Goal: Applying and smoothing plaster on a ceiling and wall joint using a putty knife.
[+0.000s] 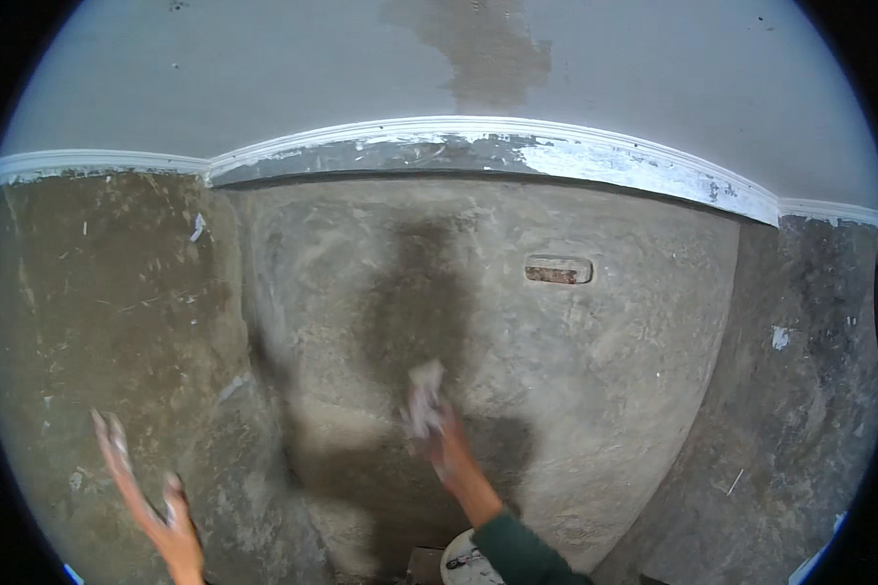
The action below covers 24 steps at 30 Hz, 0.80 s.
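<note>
At the lower left my left hand (pixel 156 502) is raised with its fingers spread and holds nothing. White dust coats its fingers. My right hand (pixel 434 419), in a dark green sleeve (pixel 522 556), is lifted near the middle in front of the rough grey plaster wall (pixel 615 390). Motion blurs its whitened fingers; a pale patch shows at their tips, and I cannot make out whether it is a held thing or the fingers themselves. Whether that hand touches the wall is also unclear.
Below my right forearm stands a round pale container (pixel 463 561) with a dark-and-light tool in it. A rectangular recess (pixel 559 270) with reddish brick breaks the wall. White moulding (pixel 488 127) runs over a partly white-coated band, beneath a pale ceiling (pixel 263 68) with a brownish patch.
</note>
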Available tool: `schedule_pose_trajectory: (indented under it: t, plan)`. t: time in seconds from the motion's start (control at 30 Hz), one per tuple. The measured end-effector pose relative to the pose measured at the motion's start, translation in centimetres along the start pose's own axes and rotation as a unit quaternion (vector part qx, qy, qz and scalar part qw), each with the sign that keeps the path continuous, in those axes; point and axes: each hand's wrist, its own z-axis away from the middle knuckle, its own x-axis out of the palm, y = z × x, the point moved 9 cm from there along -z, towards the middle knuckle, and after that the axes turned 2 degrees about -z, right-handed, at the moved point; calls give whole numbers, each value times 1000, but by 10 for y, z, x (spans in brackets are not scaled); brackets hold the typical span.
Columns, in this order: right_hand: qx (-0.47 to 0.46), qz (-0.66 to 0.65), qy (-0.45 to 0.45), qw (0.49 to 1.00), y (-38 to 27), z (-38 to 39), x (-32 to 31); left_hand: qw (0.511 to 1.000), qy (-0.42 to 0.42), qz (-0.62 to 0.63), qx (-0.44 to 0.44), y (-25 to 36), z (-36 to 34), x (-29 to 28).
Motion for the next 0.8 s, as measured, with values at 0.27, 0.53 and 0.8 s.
schedule_pose_trajectory:
  t: [0.27,0.53,0.8]
  plan:
    - [257,-178,185,932,212,264,-205,742,-337,291,-502,-49,341,142]
    - [-13,447,194,873,64,178,-156,460,-481,448,-596,135,368,205]
    - [-169,530,129,821,9,158,-113,535,-488,456,-517,142,387,244]
